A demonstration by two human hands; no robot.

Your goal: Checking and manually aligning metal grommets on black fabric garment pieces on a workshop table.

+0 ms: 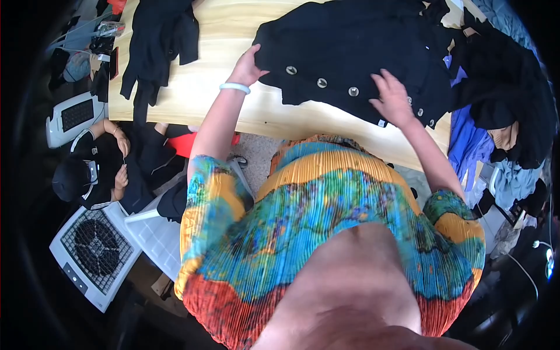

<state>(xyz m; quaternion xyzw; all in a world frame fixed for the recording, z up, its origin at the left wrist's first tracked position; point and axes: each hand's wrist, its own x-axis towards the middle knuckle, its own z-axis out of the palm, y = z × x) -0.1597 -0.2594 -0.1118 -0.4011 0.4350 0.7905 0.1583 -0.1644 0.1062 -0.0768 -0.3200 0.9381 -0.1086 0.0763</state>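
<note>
Wood-grained surface (213, 64) shows left of the matte black garment (344, 49); open left hand (247, 67) meets its edge, right hand (392, 100) lies spread.

On the surface (224, 29) lies a buttoned garment (361, 46) — another garment (157, 35) to its left, heaped clothes (528, 87) to its right. Left, below the surface: a co-worker (102, 154), a fan (96, 248) beside.

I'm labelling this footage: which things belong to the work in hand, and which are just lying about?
Work in hand:
black garment
left hand, at its edge
right hand, over it
pale table beneath

Apparently lying about:
purple cloth
white fan unit
dark clothing, table's left
</note>
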